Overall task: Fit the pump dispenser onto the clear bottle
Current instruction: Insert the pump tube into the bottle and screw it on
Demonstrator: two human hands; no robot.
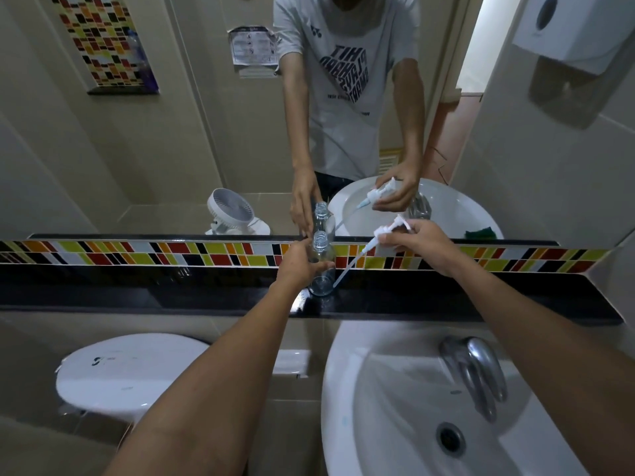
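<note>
A clear, empty plastic bottle (322, 255) stands upright on the black ledge (171, 290) below the mirror, its threaded neck uncovered. My left hand (298, 264) grips the bottle's left side. My right hand (421, 243) holds the white pump dispenser (388, 230) up and to the right of the bottle, tilted. Its long dip tube (350, 262) slants down-left, and the tip lies beside the bottle's lower right side, outside the neck.
A white sink (378, 389) with a chrome tap (476, 369) lies below the ledge on the right. A white round dispenser (127, 372) hangs at lower left. The mirror (206, 132) repeats the scene; a paper-towel dispenser (567, 29) is on the right wall.
</note>
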